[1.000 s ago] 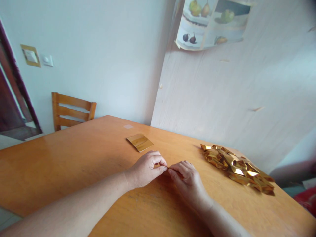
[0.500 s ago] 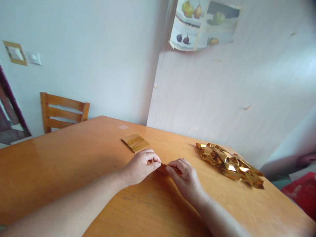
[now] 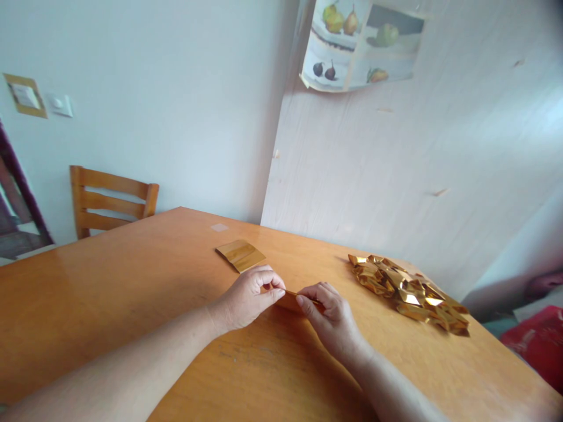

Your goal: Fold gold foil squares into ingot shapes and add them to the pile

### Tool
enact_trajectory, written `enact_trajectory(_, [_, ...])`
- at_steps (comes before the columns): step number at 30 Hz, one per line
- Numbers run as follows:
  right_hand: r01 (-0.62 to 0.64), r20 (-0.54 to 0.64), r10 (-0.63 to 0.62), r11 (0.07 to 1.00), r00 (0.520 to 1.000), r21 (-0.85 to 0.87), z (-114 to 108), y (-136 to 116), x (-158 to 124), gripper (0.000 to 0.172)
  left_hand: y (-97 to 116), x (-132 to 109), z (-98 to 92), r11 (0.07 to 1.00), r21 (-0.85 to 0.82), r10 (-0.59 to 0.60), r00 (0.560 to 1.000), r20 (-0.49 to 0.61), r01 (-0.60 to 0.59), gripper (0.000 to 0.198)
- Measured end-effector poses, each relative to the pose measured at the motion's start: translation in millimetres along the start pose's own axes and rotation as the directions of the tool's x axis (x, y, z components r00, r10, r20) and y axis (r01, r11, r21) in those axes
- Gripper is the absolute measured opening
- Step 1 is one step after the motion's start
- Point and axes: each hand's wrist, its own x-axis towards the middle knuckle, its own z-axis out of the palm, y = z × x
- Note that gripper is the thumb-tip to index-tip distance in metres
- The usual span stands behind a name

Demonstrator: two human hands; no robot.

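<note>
Between my two hands a sheet of gold foil paper (image 3: 292, 292) is stretched, seen nearly edge-on as a thin line above the table. My left hand (image 3: 255, 296) pinches one end between thumb and fingers. The other end is in the closed fingers of my right hand (image 3: 328, 310). Much of the sheet is hidden by the hands. Just beyond my left hand lies a flat square stack of gold paper (image 3: 241, 255). To the right of my right hand is a pile of shiny folded gold foil pieces (image 3: 409, 293).
The wooden table (image 3: 109, 293) spreads under everything. A small pale patch (image 3: 219, 227) marks its far part. Past the left edge stands a wooden chair (image 3: 114, 196). Fruit pictures (image 3: 363, 47) hang on the wall board. Something red (image 3: 536, 346) sits beyond the right edge.
Almost nothing differs. Both hands keep their pinch on the gold paper, and the whole view has shifted very slightly.
</note>
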Motion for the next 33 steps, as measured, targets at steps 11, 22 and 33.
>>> enact_trajectory(11, [0.004,-0.016,-0.004,1.0,1.0,-0.02,0.5,2.6,0.8,0.018,-0.5,-0.6,0.1,0.999,-0.031,-0.018,1.0,0.012,0.018,0.013])
enact_trajectory(22, [0.055,0.003,-0.055,0.997,0.998,-0.059,0.8,-0.4,0.2,0.015,3.3,-2.0,-3.1,0.991,0.118,0.067,0.997,-0.033,-0.063,0.023])
enact_trajectory(33, [0.043,0.017,-0.043,0.999,0.999,-0.012,3.6,-2.3,-1.2,0.007,5.0,-2.1,3.7,0.956,0.247,0.168,0.986,-0.014,-0.159,0.008])
